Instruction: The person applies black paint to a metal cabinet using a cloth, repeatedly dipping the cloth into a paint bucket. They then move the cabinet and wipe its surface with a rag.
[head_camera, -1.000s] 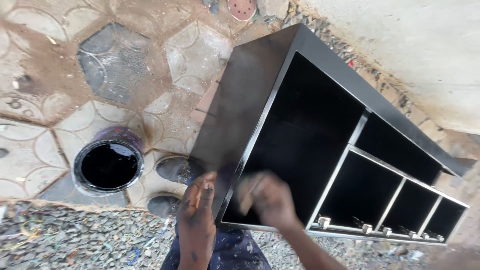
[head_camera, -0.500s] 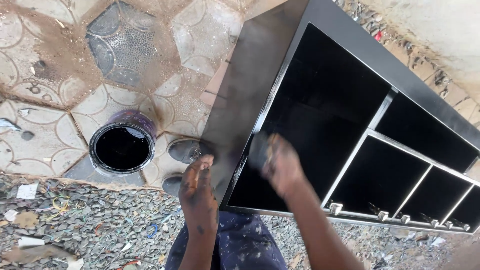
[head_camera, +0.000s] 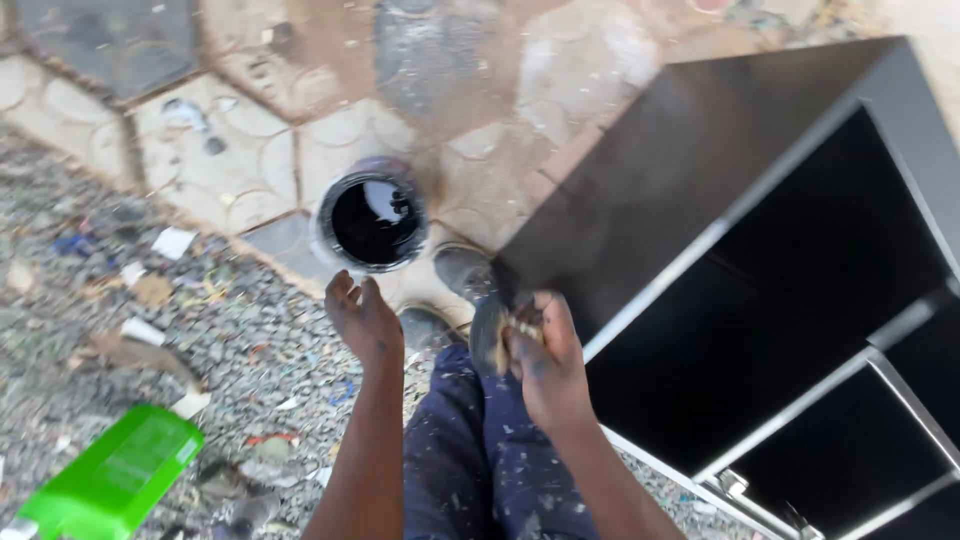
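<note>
Both hands have pulled back from the cabinet's front edge since the earlier frames, and the view has swung left so the paint can now sits near the middle. One green plastic container (head_camera: 112, 482) lies on the gravel at lower left. One round can of black paint (head_camera: 373, 221), open and glossy, stands on the paved ground just above the left hand (head_camera: 364, 322), which hangs bare with fingers loosely spread and gripping nothing, its fingertips close to the can's rim but apart from it. Two dark shoes (head_camera: 462, 272) show between the can and the person's paint-flecked blue trousers (head_camera: 480, 462). To the right, the right hand (head_camera: 541, 355) is closed around one small paint-darkened applicator (head_camera: 492, 335), possibly a sponge or rag; blur hides which. It is held just off the near corner of the single black cabinet (head_camera: 690, 170), which lies tilted on the ground with pale-edged open compartments facing the camera along the right side.
</note>
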